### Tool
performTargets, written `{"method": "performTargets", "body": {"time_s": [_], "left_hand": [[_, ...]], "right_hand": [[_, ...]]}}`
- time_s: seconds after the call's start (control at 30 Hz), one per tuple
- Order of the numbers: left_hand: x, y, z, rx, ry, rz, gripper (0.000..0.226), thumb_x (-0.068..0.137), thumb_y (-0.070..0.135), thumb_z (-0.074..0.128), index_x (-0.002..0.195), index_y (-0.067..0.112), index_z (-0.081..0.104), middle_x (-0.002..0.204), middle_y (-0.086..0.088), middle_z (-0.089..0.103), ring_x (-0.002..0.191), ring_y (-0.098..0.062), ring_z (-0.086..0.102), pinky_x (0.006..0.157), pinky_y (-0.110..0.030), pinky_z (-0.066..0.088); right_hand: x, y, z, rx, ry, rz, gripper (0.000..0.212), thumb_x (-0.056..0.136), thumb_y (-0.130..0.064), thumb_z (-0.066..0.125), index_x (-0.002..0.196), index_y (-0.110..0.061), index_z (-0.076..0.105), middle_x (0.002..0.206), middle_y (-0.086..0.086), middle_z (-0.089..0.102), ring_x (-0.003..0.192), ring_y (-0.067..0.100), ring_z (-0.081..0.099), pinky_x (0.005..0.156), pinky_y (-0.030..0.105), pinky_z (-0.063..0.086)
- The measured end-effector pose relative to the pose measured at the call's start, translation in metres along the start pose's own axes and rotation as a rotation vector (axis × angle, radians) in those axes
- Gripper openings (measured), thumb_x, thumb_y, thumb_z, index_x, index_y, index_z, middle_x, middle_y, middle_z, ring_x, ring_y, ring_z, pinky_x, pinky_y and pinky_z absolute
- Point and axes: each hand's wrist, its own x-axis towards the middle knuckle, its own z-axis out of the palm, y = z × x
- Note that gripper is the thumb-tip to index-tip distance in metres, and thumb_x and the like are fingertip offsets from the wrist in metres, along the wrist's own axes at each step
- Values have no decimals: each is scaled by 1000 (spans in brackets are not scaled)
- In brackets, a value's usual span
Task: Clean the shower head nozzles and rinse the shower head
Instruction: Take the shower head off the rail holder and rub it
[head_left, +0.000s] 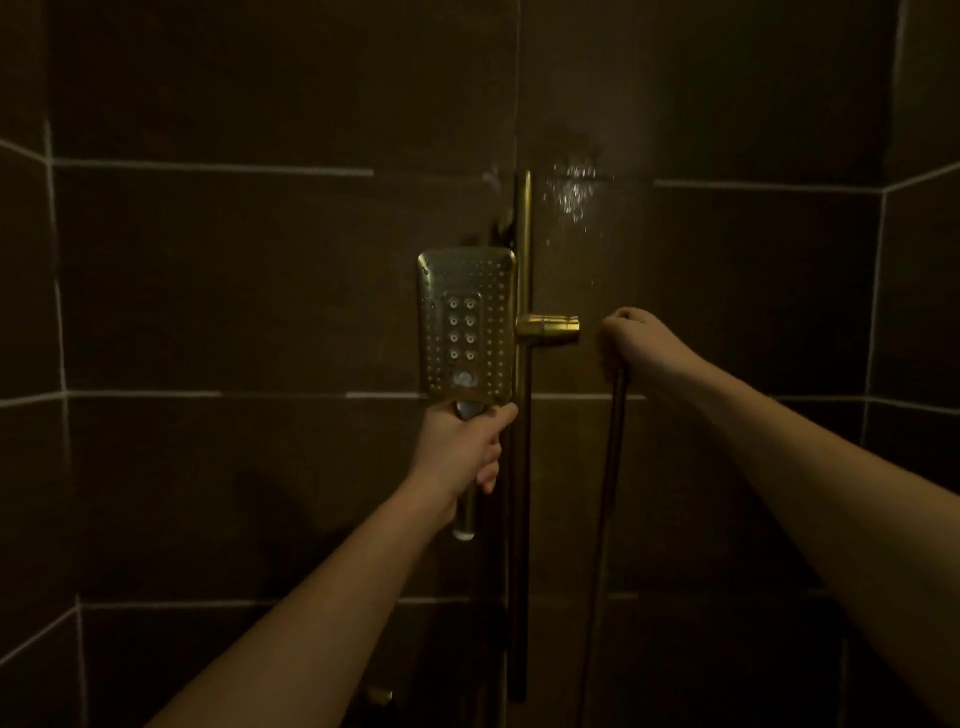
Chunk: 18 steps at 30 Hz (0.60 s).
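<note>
- The left hand (465, 447) is wrapped around the handle of the shower head (466, 322), holding it upright with its nozzle face toward the camera, just left of the slide rail (524, 415).
- The right hand (631, 340) is closed around the top of the hose (608, 493), which hangs down the wall.
- Between the two hands, the rail's brass holder (549, 329) juts to the right (nothing sits in it).
- Water droplets (571, 189) glint on the dark tiled wall (234, 286) above the holder.
- The light is dim: the hose's lower run fades into shadow, and a small fitting (379, 696) near the bottom edge is hard to make out.
</note>
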Motion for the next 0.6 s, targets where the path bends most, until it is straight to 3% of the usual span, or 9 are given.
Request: {"method": "performTargets", "body": {"time_s": [0.13, 0.27, 0.33, 0.6], "left_hand": [[15, 27, 1, 19, -16, 17, 22, 97, 18, 65, 77, 12, 57, 52, -2, 41, 44, -18, 36, 45, -28, 34], [27, 37, 0, 38, -52, -3, 15, 95, 19, 67, 84, 10, 62, 52, -1, 46, 43, -15, 40, 43, -27, 37], [31, 37, -1, 44, -62, -25, 14, 94, 20, 68, 85, 10, 63, 52, 0, 48, 42, -14, 42, 42, -26, 38], [45, 28, -7, 35, -44, -49, 20, 93, 21, 70, 77, 11, 62, 50, -1, 47, 40, -14, 41, 40, -26, 39]], "right_hand": [[36, -27, -10, 9, 47, -109, 21, 99, -15, 45, 78, -16, 48, 66, 2, 45, 59, 15, 43, 56, 31, 39], [69, -37, -8, 30, 125, -108, 9, 96, -25, 53, 92, -17, 51, 78, 3, 52, 69, 15, 49, 63, 34, 43], [81, -38, 0, 48, 117, -103, 10, 95, -27, 54, 89, -19, 51, 79, 3, 51, 70, 16, 48, 64, 36, 43], [98, -31, 24, 143, 34, -75, 10, 97, -27, 50, 100, -18, 50, 83, 3, 54, 67, 14, 49, 56, 29, 43]]}}
